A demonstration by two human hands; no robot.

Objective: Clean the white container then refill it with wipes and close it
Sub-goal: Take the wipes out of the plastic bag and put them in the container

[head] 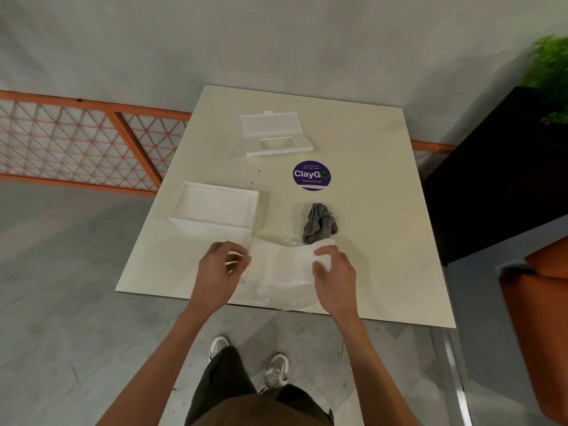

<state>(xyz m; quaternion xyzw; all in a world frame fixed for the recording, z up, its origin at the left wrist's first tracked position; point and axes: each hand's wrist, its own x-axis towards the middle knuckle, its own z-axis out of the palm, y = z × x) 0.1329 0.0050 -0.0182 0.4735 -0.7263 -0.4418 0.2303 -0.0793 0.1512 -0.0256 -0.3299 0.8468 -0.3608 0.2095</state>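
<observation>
Your right grip (333,272) is curled round one end of the white wipes (282,265), and your left grip (224,265) pinches the other end. The wipes are at the near edge of the counter (368,241), just beside the open white container (215,207).

Just me from above: left hand (222,265) and right hand (333,272) bare, forearms (159,358) bare too. Loose dark brownish-olive trousers (246,404), and white-and-grey sneakers (276,372), darker lacing showing on the right one.
</observation>
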